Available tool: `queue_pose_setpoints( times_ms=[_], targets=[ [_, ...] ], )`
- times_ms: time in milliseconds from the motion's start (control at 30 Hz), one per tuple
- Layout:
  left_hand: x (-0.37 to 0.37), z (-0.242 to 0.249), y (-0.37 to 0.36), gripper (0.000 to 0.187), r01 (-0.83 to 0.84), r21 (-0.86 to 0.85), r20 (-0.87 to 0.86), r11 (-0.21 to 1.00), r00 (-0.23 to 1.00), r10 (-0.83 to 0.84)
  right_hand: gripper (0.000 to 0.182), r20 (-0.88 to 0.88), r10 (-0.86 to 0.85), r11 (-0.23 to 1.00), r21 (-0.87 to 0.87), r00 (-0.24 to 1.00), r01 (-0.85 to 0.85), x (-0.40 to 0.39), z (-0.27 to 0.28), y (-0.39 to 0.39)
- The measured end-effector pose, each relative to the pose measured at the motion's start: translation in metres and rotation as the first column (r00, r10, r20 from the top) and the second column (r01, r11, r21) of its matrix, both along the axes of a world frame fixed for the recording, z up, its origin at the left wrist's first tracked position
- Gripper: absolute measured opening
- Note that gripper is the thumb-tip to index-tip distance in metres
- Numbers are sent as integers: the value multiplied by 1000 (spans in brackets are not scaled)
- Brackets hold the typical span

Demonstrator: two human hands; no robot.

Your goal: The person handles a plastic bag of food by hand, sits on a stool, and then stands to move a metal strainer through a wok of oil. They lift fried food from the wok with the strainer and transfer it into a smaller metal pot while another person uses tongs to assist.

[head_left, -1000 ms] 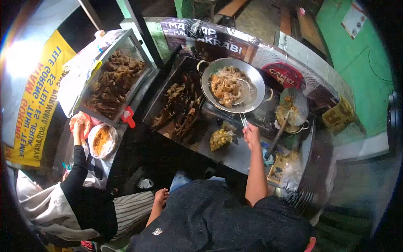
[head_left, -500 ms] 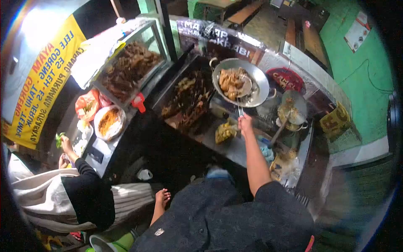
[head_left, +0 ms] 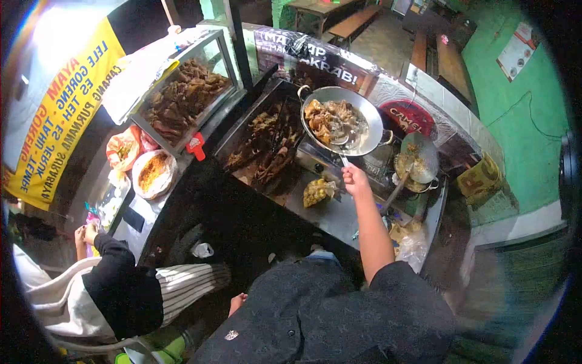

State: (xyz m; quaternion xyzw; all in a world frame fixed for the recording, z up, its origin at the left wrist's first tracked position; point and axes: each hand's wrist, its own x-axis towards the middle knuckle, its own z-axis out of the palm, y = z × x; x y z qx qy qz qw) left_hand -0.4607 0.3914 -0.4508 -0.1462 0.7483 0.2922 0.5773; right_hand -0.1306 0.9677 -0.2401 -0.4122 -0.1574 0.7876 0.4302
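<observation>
My right hand (head_left: 354, 179) is closed round the handle of a metal ladle (head_left: 341, 138), whose bowl lies among the fried pieces in a wide two-handled wok (head_left: 371, 115). The browned meat pieces (head_left: 324, 120) fill the wok's left side, with bubbling oil beside them. Low at my side, my left hand (head_left: 238, 301) is partly hidden by my shirt, and its finger positions are unclear. Below the wok, a plastic bag of yellow food (head_left: 316, 192) rests on the metal counter (head_left: 339, 217). A second pan (head_left: 418, 161) with a long-handled utensil stands to the right.
A tray of dark fried pieces (head_left: 267, 142) lies left of the wok. Further left is a glass case (head_left: 188, 100) of meat. A co-worker (head_left: 121, 285) at the left handles a small bag near a bowl of orange-brown food (head_left: 154, 175).
The ladle has gone down among the pieces in the wok. My left hand has drawn back toward my body and shows less. The co-worker's hands have come together.
</observation>
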Motion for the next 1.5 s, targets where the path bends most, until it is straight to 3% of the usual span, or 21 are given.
queue_pose_setpoints(
  times_ms=[100,200,300,433,567,600,667,700,833,1000,1067,1100,1233,1333,1433,1500],
  targets=[
    [17,76,66,30,43,44,-70,998,997,-40,9,-40,-57,997,-46,998,55,14,11,-17],
    [15,67,98,30,-200,167,112,965,977,183,10,-50,-52,998,-27,997,50,25,30,-33],
    [20,93,139,29,-55,171,-32,984,998,61,11,-39,-30,999,16,999,30,41,31,-39],
    [30,103,152,29,-11,201,-97,980,995,31,11,39,-81,996,42,996,79,55,44,-53],
    [41,88,139,29,-12,92,-14,996,1000,13,13,28,-116,991,68,993,114,69,45,-56],
    [38,64,120,30,-15,168,44,986,999,8,13,43,-132,989,73,990,128,69,48,-58],
    [32,-19,89,30,-37,97,70,995,997,30,16,26,-159,985,78,987,156,76,53,-62],
    [31,-33,75,30,-5,94,61,996,998,0,16,41,-162,983,92,986,158,78,55,-63],
    [44,-23,75,30,23,110,74,994,997,-31,21,107,-170,981,112,980,158,81,56,-69],
    [44,0,79,30,-27,127,65,992,998,19,15,52,-200,979,54,978,197,84,59,-75],
    [41,1,80,30,-46,152,63,987,997,37,34,97,-170,985,25,981,168,89,59,-79],
    [35,-8,78,30,-14,194,58,981,998,2,32,67,-156,987,46,986,153,93,57,-79],
    [55,79,111,28,-66,135,-47,989,996,72,31,80,-185,982,46,980,181,97,62,-83],
    [49,54,102,28,-139,120,49,983,990,134,26,80,-178,982,82,981,171,100,66,-86],
    [55,44,95,27,-122,54,24,991,992,121,24,55,-159,986,67,986,155,104,60,-82],
    [54,21,81,26,-113,131,102,985,990,100,22,45,-146,988,65,988,143,105,45,-72]
  ],
)
